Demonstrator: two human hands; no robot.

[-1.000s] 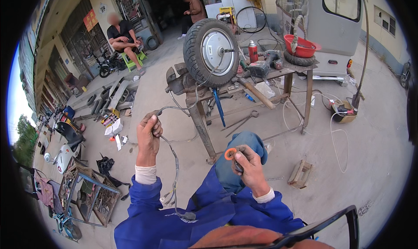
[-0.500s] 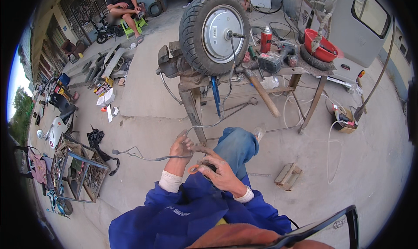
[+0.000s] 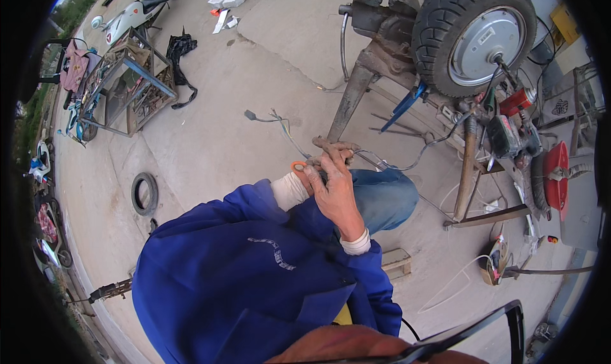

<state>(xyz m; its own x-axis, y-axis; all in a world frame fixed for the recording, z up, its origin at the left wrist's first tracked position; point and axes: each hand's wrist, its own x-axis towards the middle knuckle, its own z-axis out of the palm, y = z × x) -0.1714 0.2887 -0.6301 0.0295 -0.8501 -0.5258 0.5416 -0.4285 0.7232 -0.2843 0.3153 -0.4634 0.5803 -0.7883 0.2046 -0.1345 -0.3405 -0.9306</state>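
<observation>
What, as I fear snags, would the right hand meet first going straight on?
Probably the bare left hand, which the right hand overlaps, though depth is unclear; beyond lies grey concrete floor.

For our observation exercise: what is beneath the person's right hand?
Beneath the right hand, part of the left hand shows; cable extends beyond both sides. The covered cable and left palm cannot be seen.
</observation>
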